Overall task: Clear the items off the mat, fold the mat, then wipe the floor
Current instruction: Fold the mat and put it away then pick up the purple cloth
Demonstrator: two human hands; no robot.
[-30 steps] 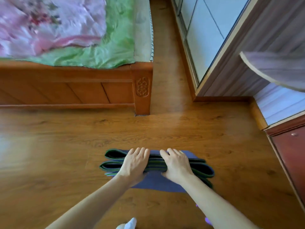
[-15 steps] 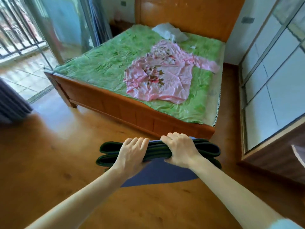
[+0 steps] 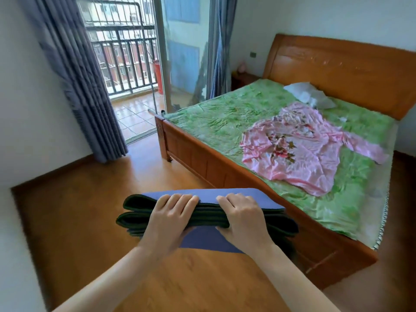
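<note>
I've got the mat [image 3: 207,218] up off the floor [image 3: 94,212] here, folded into a thick stack, dark layers sandwiched inside a blue outer face, held out in front of me at about bed height. My left hand [image 3: 167,224] grips it near the middle-left, fingers curled over the top edge and clamped down on the layers; my right hand [image 3: 244,218] does the same just beside it, thumb tucked under. Two hands close together, I reckon, because the folds want to spring open, and squeezing near the centre keeps the stack tight. The loose ends stick out past each hand, the left ones plainly visible as rounded loops. The bed [image 3: 281,136] stands right ahead to my right, with a pink garment [image 3: 299,154] spread on the green cover, and the mat's far corner overlaps its frame in my view. Folding looks done to me; the mat needs a place to go, then the floor is left to wipe.
</note>
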